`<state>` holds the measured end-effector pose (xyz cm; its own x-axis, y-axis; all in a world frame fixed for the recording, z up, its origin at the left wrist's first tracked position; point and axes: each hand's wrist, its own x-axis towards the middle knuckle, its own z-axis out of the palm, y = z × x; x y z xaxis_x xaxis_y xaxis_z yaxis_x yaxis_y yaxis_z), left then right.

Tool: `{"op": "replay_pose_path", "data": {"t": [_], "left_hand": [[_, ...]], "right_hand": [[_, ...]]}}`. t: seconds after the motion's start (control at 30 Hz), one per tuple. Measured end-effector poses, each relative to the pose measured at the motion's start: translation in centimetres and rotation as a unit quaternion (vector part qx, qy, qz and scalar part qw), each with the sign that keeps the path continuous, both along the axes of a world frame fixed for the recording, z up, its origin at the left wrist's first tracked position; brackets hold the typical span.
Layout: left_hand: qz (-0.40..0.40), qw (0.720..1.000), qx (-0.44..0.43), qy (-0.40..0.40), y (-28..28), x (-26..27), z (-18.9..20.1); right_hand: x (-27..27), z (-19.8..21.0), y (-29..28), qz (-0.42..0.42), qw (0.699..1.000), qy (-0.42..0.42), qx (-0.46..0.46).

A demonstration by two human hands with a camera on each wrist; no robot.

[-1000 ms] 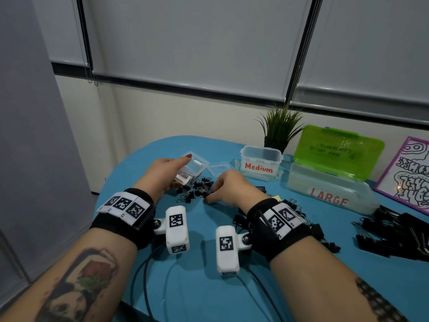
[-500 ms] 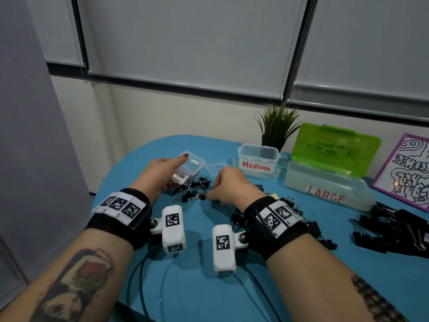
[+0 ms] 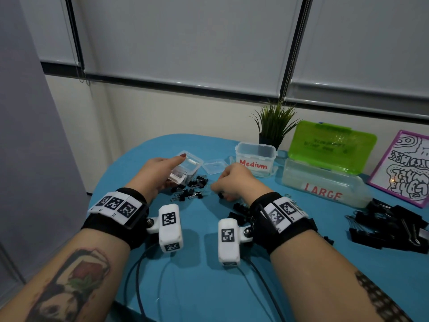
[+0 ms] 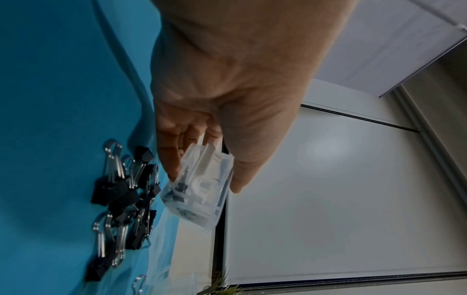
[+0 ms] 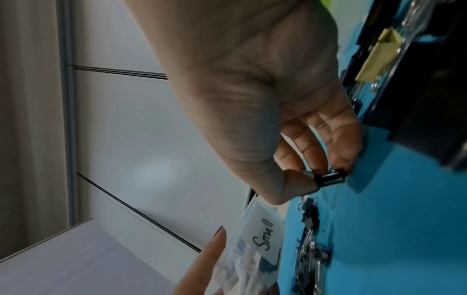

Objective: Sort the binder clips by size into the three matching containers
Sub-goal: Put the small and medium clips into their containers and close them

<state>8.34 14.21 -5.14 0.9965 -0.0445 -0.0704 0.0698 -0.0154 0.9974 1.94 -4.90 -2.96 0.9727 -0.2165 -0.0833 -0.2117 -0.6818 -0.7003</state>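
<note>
1. Left hand (image 3: 160, 173) gripped the small clear container (image 3: 188, 169), tilted, lifted just off the blue table (image 3: 197, 287); thumb on one side, fingers on the other. The right wrist view showed its "Small" label (image 5: 264, 237). A few clips seemed to be inside already.
2. Right hand (image 3: 236, 182) was curled down at the table, thumb and fingertips (image 5: 298, 179) pinching one small black binder clip (image 5: 328, 178).
3. A loose pile of small clips (image 3: 190, 189) lay between the hands, at 6 o'clock of the container.
4. Medium container (image 3: 255, 159) sat at 3 o'clock of the small one, with the LARGE container (image 3: 325, 184) further toward 3; both looked empty. Large clips (image 3: 390, 226) were heaped at the far right.
5. Step, judged: loading small clips. Next calls for carrying the pinched clip toward 10 o'clock, over the tilted mouth, then releasing it.
</note>
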Motion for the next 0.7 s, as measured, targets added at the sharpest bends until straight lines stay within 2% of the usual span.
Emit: {"op": "replay_pose_path", "data": {"t": [0.2,0.4,0.53,0.63,0.7], "left_hand": [[-0.042,0.999,0.014,0.01,-0.3,-0.6,0.1],[-0.085,0.996,0.021,0.02,-0.6,-1.2,0.2],[-0.099,0.995,0.008,0.022,-0.8,-1.5,0.4],[-0.095,0.995,-0.018,0.025,-0.8,-1.6,0.7],[-0.099,0.994,-0.041,0.019,-0.9,-1.6,0.8]], "right_hand": [[-0.1,0.8,-1.0,-0.028,0.988,-0.082,0.129],[0.0,1.4,0.0,0.004,0.959,-0.19,0.209],[0.1,0.9,0.3,0.044,0.955,-0.211,0.201],[0.5,0.6,0.0,-0.011,0.954,-0.231,0.188],[0.6,0.5,-0.1,-0.037,0.966,-0.181,0.183]]}}
